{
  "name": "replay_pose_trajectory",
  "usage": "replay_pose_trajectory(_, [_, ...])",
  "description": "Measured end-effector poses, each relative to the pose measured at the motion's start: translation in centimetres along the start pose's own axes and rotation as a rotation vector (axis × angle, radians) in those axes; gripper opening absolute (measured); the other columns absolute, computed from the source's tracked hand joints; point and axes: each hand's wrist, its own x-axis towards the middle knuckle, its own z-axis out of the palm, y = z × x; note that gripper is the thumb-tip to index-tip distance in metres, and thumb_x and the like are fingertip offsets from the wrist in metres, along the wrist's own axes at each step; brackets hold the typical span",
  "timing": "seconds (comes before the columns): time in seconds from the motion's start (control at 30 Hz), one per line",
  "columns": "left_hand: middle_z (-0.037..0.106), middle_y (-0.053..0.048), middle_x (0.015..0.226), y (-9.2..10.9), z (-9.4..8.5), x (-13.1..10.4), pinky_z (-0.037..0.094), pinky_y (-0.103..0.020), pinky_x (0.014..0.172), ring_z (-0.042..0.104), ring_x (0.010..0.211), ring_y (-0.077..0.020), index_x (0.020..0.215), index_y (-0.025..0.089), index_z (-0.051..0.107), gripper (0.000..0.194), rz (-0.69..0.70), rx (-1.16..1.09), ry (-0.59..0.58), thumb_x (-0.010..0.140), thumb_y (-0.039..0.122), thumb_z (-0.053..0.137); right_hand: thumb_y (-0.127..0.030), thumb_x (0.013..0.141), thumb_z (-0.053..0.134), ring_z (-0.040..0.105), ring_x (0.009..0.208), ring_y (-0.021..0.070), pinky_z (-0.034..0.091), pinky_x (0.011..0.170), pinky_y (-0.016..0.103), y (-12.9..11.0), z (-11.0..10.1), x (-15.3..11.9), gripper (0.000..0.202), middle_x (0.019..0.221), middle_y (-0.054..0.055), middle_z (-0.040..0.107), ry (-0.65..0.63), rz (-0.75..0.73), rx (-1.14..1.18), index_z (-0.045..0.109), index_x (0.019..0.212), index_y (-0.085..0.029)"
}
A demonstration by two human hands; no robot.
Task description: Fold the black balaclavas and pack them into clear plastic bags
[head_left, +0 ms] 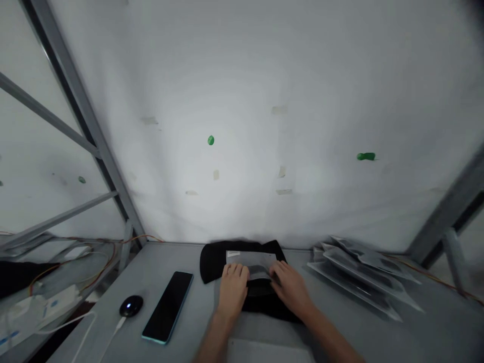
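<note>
A black folded cloth item [217,264] lies on the table against the back wall. On top of it is a greyish, see-through plastic bag [257,259] with a small white label at its upper left corner. My left hand [232,287] is closed, its curled fingers on the bag's left near edge. Across from it, my right hand [290,285] pinches the bag's right near edge. Black material shows between and below the hands. Whether some of it is inside the bag, I cannot tell. Both thumbs are partly hidden.
Several flat plastic packets [359,272] are piled at the right. To the left lie a phone [169,306] and a round black device [131,306] with a lit spot and white cable. A pale flat board [268,351] is at the near edge. Metal frame posts [88,121] flank the table.
</note>
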Motion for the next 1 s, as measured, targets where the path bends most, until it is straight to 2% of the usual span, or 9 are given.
replay_pose_trajectory(0.1, [0.062,-0.004,0.100,-0.8,-0.5,0.0,0.043,-0.044,0.091,0.057,0.101,-0.0274,0.098,0.021,0.058,0.027,-0.006,-0.032,-0.016,0.077,0.008,0.067,-0.007,0.075,0.055,0.058,0.094,0.0243,0.044,0.081,0.035,0.0,-0.7,-0.2,0.020,0.097,0.004,0.062,-0.038,0.038,0.075,0.054,0.088,-0.023])
replay_pose_trajectory(0.23, [0.062,-0.002,0.113,-2.7,-1.7,-1.3,0.047,-0.033,0.087,0.059,0.104,-0.0218,0.117,0.026,0.056,0.041,0.042,-0.096,-0.096,0.079,0.030,0.073,-0.021,0.080,0.061,0.054,0.114,0.0253,0.043,0.091,0.036,0.4,-0.6,-0.8,0.023,0.121,0.008,0.057,-0.064,0.003,0.241,0.053,0.102,-0.023])
replay_pose_trajectory(0.33, [0.063,-0.002,0.111,-3.1,-1.7,-1.4,0.045,-0.031,0.088,0.059,0.105,-0.0203,0.111,0.025,0.059,0.026,-0.007,-0.038,-0.132,0.086,0.019,0.062,-0.013,0.078,0.059,0.057,0.101,0.0235,0.043,0.083,0.034,0.5,0.7,-0.6,0.020,0.108,0.005,0.061,-0.026,0.024,0.170,0.052,0.093,-0.024])
replay_pose_trajectory(0.47, [0.065,-0.006,0.097,-2.4,-0.4,-0.2,0.045,-0.035,0.084,0.061,0.095,-0.0232,0.097,0.018,0.060,0.018,-0.109,0.051,-0.129,0.087,0.007,0.050,-0.006,0.074,0.055,0.055,0.085,0.0227,0.040,0.075,0.032,0.2,2.2,0.2,0.021,0.088,0.003,0.059,0.050,0.053,-0.013,0.047,0.079,-0.024])
replay_pose_trajectory(0.63, [0.065,-0.005,0.095,-1.8,0.5,0.2,0.046,-0.032,0.080,0.061,0.094,-0.0216,0.094,0.019,0.059,0.021,-0.119,0.071,-0.137,0.090,0.006,0.044,-0.012,0.077,0.057,0.054,0.086,0.0217,0.039,0.076,0.033,-0.5,2.2,0.4,0.016,0.094,0.003,0.057,0.065,-0.007,0.012,0.046,0.080,-0.024])
replay_pose_trajectory(0.77, [0.064,-0.004,0.100,-2.8,-0.9,-0.7,0.046,-0.034,0.085,0.059,0.099,-0.0220,0.095,0.021,0.061,0.011,-0.048,0.022,-0.148,0.088,0.015,0.056,-0.013,0.077,0.056,0.053,0.083,0.0216,0.038,0.074,0.033,-0.5,2.5,0.3,0.016,0.089,0.003,0.056,0.067,0.021,-0.003,0.044,0.076,-0.024])
replay_pose_trajectory(0.83, [0.064,-0.003,0.108,-4.1,-2.1,-1.6,0.046,-0.035,0.088,0.057,0.106,-0.0225,0.105,0.024,0.061,0.020,-0.009,-0.017,-0.155,0.085,0.021,0.063,-0.012,0.078,0.055,0.053,0.084,0.0220,0.039,0.075,0.034,-0.3,2.2,0.2,0.015,0.090,0.004,0.056,0.052,0.037,0.022,0.046,0.077,-0.024])
replay_pose_trajectory(0.9, [0.064,-0.003,0.116,-5.6,-3.1,-2.5,0.047,-0.036,0.091,0.056,0.111,-0.0228,0.114,0.026,0.061,0.032,0.021,-0.076,-0.154,0.083,0.019,0.064,-0.012,0.078,0.055,0.055,0.092,0.0229,0.041,0.080,0.035,-0.4,1.4,0.1,0.014,0.099,0.005,0.058,0.026,0.023,0.088,0.049,0.083,-0.023])
replay_pose_trajectory(1.0, [0.066,-0.004,0.119,-7.5,-3.8,-3.6,0.047,-0.038,0.096,0.058,0.112,-0.0215,0.114,0.026,0.064,0.032,0.055,-0.157,-0.152,0.087,0.013,0.056,-0.014,0.081,0.057,0.054,0.108,0.0248,0.039,0.092,0.039,-1.7,0.1,0.0,0.019,0.115,0.007,0.057,0.010,-0.033,0.167,0.053,0.097,-0.024])
